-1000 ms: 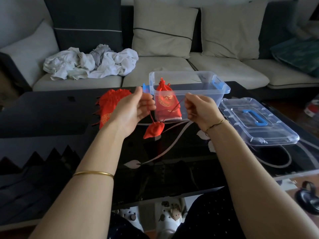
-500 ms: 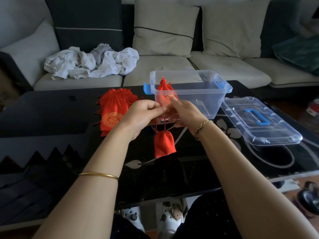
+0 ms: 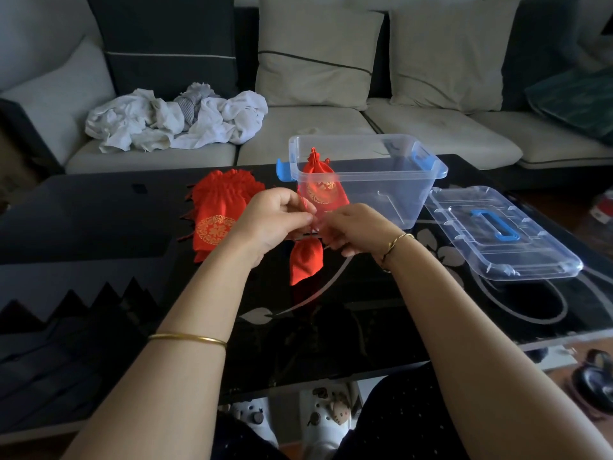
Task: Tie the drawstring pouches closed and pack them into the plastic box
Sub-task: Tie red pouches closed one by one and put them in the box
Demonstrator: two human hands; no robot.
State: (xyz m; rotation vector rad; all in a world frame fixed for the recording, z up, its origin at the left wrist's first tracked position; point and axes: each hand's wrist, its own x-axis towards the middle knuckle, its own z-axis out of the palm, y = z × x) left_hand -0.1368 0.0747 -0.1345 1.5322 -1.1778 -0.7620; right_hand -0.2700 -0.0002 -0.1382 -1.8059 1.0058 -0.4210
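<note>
Left hand [image 3: 277, 215] and right hand [image 3: 355, 229] meet fingertip to fingertip above the black glass table [image 3: 99, 210], both pinched on the drawstring of a small red pouch [image 3: 306, 262] — it hangs just below them. Bare tabletop lies nearer the person. Beyond the hands stands the open plastic box [image 3: 371, 180], one tied pouch [image 3: 323, 185] inside; untied pouches [image 3: 219, 214] lie beside the left hand, the lid [image 3: 497, 234] well right of the right hand.
</note>
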